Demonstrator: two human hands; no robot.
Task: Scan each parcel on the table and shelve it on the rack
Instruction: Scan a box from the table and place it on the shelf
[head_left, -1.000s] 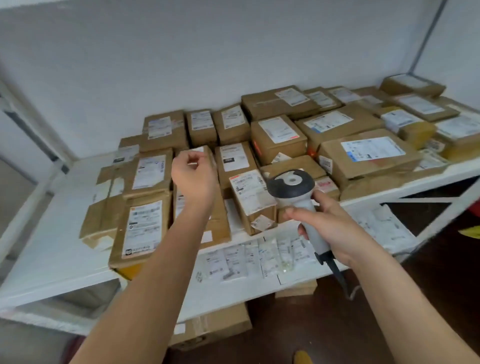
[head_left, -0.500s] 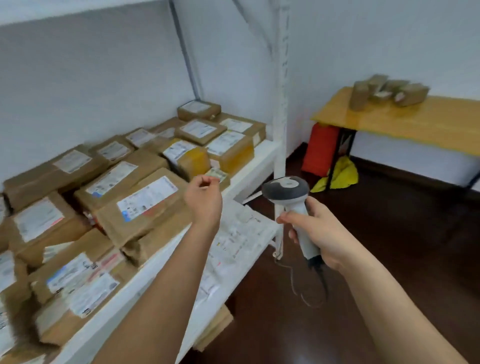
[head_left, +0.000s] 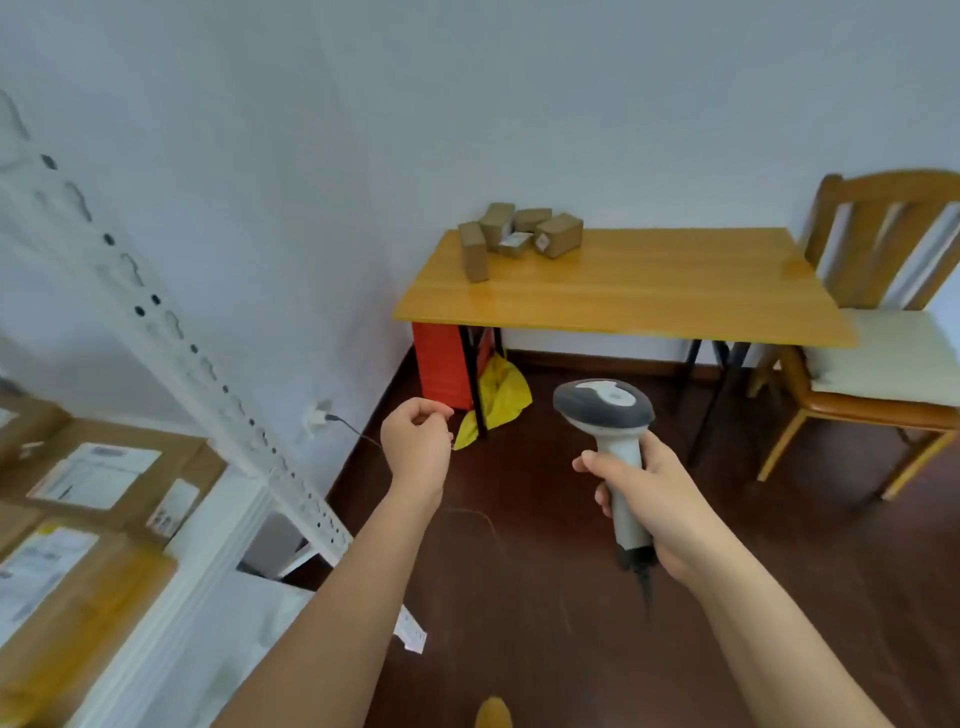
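Observation:
Several small brown parcels (head_left: 519, 236) lie in a cluster at the far left end of the wooden table (head_left: 649, 291) ahead. My right hand (head_left: 652, 506) grips the handle of a grey and white barcode scanner (head_left: 605, 415), head up, well short of the table. My left hand (head_left: 418, 447) hangs in the air beside it with fingers curled and nothing in it. The white rack (head_left: 218, 514) stands at the left, with labelled cardboard parcels (head_left: 98, 483) on its shelf.
A wooden chair (head_left: 878, 332) with a pale cushion stands at the table's right end. Under the table's left end are a red box (head_left: 441, 366) and a yellow bag (head_left: 493, 402). The scanner's cable trails over the dark floor (head_left: 545, 597).
The view has swung right, away from the parcel-filled rack shelf, and now faces the wooden table. Both hands keep their pose, the scanner still in the right.

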